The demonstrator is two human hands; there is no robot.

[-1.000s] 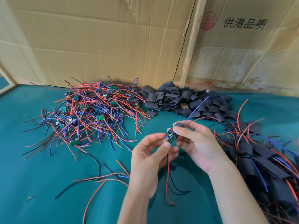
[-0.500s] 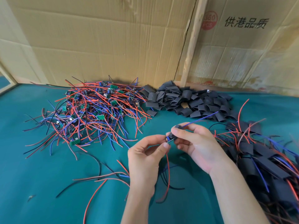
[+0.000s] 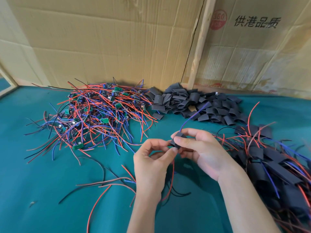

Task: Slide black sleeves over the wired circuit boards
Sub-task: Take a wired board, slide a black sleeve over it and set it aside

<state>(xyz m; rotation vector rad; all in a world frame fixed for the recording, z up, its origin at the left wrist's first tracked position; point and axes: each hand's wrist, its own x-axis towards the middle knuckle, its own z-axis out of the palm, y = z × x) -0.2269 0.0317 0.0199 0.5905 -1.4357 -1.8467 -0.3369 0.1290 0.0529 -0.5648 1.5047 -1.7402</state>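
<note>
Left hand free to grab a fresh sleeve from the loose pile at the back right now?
Probably not yet. The left hand is pinching the wired end at the sleeve that the right hand grips. The sleeve pile lies uncovered beyond both hands, so the path looks open once it lets go.

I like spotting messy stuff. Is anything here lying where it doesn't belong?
A few loose wires lie on the green cloth apart from the big tangled wire pile. Near the left edge sits a tiny scrap. Nothing looks broken.
</note>
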